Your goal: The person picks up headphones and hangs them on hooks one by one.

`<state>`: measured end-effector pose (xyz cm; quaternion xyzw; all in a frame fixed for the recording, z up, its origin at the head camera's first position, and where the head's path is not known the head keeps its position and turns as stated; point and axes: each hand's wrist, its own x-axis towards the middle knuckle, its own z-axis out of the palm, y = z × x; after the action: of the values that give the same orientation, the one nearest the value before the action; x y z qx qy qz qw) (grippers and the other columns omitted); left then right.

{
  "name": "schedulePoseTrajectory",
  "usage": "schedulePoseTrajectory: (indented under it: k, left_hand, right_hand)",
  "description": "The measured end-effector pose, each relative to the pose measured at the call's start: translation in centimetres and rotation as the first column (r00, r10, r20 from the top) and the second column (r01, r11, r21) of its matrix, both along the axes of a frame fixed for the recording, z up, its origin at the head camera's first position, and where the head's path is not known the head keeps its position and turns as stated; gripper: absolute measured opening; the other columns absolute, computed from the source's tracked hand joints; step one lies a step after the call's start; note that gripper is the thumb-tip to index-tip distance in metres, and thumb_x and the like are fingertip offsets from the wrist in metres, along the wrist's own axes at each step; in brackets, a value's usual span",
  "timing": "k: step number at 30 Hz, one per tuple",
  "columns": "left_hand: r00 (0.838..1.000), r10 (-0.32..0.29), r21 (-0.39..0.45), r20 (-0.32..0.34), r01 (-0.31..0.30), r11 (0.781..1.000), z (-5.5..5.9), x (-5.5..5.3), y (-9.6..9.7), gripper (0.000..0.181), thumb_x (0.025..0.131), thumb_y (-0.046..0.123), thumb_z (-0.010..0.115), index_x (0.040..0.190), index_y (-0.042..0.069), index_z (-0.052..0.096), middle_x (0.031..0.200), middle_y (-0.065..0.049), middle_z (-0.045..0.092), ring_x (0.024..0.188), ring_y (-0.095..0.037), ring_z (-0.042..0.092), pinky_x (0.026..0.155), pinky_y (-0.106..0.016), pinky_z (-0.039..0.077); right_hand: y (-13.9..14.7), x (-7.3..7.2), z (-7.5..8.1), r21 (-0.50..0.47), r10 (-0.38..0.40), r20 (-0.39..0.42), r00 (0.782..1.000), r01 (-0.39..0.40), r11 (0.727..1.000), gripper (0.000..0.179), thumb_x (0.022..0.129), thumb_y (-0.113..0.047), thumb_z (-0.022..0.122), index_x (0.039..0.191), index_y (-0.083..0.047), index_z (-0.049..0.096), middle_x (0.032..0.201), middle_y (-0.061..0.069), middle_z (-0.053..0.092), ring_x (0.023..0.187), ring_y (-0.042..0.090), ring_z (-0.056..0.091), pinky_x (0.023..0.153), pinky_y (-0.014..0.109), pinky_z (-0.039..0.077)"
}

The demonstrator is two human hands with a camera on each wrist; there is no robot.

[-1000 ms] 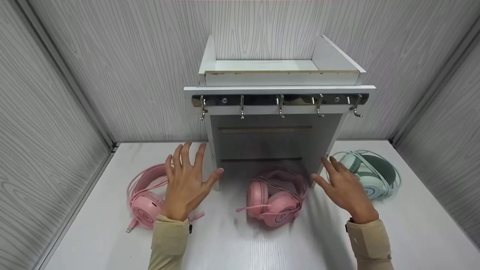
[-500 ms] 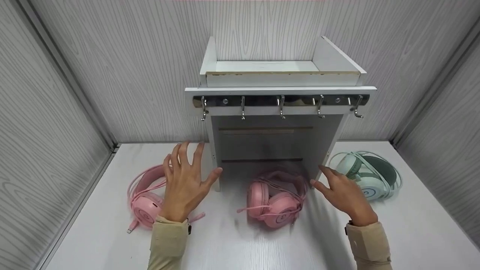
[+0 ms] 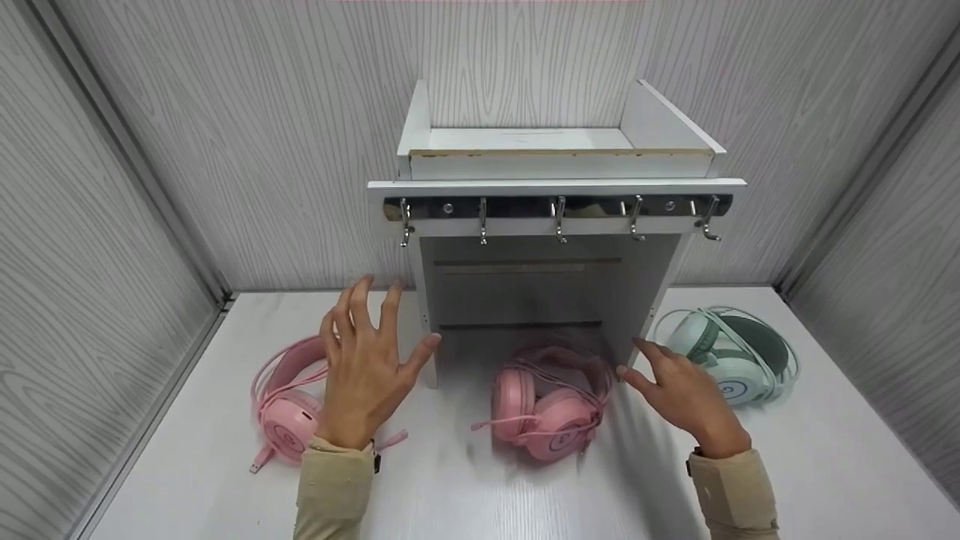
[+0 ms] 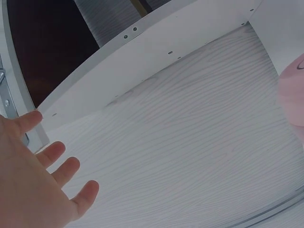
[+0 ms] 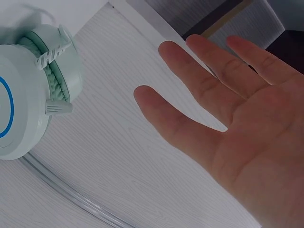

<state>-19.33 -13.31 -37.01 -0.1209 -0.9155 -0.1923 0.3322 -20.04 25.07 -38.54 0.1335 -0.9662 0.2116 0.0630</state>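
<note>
My left hand [image 3: 365,375] hovers with spread fingers over the right part of a pink headset [image 3: 289,424], which it partly covers in the head view. To the right, my right hand [image 3: 686,394] is held with fingers extended, just left of a mint green headset [image 3: 739,379]. Neither hand holds anything. Between them a second pink headset [image 3: 559,420] lies on the table, its headband reaching into the white rack [image 3: 555,165]. The right wrist view shows the fingers apart from the green ear cup [image 5: 23,102], with its blue ring.
Across the rack's front runs a dark metal strip [image 3: 521,208] with several silver hooks. An open tray [image 3: 532,139] forms the rack's top. Grey wood-grain panels [image 3: 300,135] enclose the white table [image 3: 480,502] at the back and both sides.
My right hand's fingers have drawn back slightly from the rack's side and the green headset. The left hand has shifted only a little, and the headsets stay where they were.
</note>
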Motion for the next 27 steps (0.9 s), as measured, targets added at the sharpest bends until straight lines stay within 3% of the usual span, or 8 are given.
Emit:
schedulePoseTrajectory:
  k: [9,27]
  left_hand:
    - [1.0,-0.006,-0.01,-0.026,0.006,1.0,0.7,-0.4,0.2,0.092,0.096,0.078,0.026,0.147,0.004,0.047,0.152,-0.026,0.028,0.14,-0.044,0.026,0.112,-0.064,0.017]
    - [0.993,-0.006,-0.044,-0.115,0.001,0.999,2.6,-0.7,-0.3,0.088,0.098,0.075,0.026,0.146,0.004,0.045,0.151,-0.026,0.028,0.139,-0.044,0.025,0.11,-0.063,0.021]
  right_hand:
    - [0.0,0.1,-0.2,0.005,0.007,0.034,0.999,-0.007,1.0,0.062,0.103,-0.038,0.059,0.143,0.008,0.049,0.137,0.034,0.054,0.119,0.051,0.056,0.096,0.066,0.044]
    - [0.0,0.1,-0.6,0.009,0.018,-0.006,1.0,-0.018,1.0,0.059,0.102,-0.035,0.059,0.141,0.009,0.052,0.134,0.034,0.056,0.119,0.052,0.056,0.095,0.066,0.045]
